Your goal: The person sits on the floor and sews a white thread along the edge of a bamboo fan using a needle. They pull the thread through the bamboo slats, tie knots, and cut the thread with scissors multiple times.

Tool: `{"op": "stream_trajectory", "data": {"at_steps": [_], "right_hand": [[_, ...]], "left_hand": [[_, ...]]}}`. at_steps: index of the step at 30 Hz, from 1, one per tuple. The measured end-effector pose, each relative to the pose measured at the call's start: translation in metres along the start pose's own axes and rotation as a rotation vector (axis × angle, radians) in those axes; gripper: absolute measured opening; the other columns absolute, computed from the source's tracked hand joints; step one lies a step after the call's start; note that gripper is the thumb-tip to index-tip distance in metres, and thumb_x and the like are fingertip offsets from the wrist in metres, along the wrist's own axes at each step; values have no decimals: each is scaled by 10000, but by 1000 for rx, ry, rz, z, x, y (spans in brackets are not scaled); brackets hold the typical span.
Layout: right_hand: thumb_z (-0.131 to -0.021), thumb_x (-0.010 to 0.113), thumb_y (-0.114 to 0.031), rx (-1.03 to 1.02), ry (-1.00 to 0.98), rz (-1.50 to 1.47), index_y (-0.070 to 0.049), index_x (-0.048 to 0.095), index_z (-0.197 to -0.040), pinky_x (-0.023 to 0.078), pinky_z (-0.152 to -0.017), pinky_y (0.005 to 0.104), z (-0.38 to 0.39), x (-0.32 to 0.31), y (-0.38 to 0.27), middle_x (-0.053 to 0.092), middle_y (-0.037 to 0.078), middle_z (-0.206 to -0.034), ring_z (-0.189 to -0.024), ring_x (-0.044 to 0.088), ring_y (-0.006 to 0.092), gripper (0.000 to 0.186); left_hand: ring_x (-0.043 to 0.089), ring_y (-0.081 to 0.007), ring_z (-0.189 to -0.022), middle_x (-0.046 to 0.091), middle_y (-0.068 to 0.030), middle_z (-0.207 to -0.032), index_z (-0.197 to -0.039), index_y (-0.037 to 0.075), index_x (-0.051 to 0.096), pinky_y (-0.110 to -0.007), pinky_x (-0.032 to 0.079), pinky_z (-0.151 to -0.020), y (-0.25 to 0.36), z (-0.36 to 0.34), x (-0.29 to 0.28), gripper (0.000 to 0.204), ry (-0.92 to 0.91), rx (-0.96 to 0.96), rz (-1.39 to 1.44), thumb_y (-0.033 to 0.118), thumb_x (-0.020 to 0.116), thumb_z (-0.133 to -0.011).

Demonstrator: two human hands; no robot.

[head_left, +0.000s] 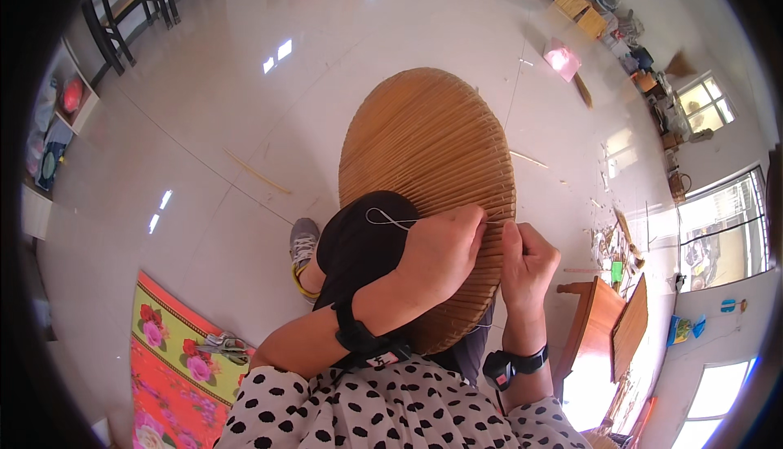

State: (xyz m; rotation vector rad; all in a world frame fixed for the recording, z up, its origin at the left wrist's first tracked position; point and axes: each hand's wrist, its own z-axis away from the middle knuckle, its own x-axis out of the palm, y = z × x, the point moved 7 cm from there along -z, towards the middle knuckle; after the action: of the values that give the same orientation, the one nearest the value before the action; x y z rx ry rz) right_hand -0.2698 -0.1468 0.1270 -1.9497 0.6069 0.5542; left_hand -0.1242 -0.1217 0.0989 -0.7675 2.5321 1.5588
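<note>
A large round brown piece of ribbed palm leaf or straw point(428, 131) with a bound edge leans on my dark-trousered knee. My left hand point(444, 245) is closed in a pinch over it, close to its right rim. Out of that fist toward the left runs a thin white cord point(382, 217) ending in a loop. My right hand point(530, 265) is closed at the right rim with the thumb up, seemingly gripping the edge; its fingertips are hidden. Another bit of white thread shows below the piece, near my lap.
Scissors point(224, 346) lie on a red floral cloth point(175, 367) at lower left. A wooden stool or small table point(589, 318) stands at right, beside scattered straw scraps. Farther off are a pink dustpan point(561, 59), a chair point(130, 0) and shelves point(77, 119).
</note>
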Motion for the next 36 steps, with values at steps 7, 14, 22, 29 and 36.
{"op": "stream_trajectory", "data": {"at_steps": [7,14,22,29,36], "right_hand": [[-889,665,-92,50,16,12,42,619,-735,363,-482,284,0,0,0,470,79,-533,-506,397,107,209],[-895,659,-101,53,16,43,49,609,-749,369,-482,284,-1,0,2,448,97,-535,-515,375,105,215],[-871,667,-131,61,69,4,30,529,-644,368,-446,315,-4,3,-3,415,153,-514,-457,324,162,311],[-874,663,-128,22,59,-9,34,528,-643,375,-448,313,-3,7,-16,414,153,-514,-443,349,184,312],[-878,672,-146,24,59,46,26,530,-638,391,-444,317,-2,4,-10,440,173,-522,-423,361,252,328]], "left_hand": [[682,-205,-740,662,-100,-854,-987,41,563,-305,544,-631,-12,-10,-28,74,131,-94,554,114,555,-976],[544,-111,-596,551,-69,-783,-1077,14,497,-244,478,-549,26,-26,-94,91,182,-8,1115,57,436,-1025],[403,-81,-492,478,-64,-717,-1029,-24,485,-218,360,-441,71,-13,-189,80,549,182,472,-21,427,-974],[390,-89,-469,489,-82,-712,-955,-38,498,-221,337,-433,81,5,-204,75,597,184,350,-57,430,-929],[563,-146,-667,548,-49,-761,-906,-20,557,-258,463,-631,28,-17,-231,25,390,-45,-3,-13,581,-907]]}}
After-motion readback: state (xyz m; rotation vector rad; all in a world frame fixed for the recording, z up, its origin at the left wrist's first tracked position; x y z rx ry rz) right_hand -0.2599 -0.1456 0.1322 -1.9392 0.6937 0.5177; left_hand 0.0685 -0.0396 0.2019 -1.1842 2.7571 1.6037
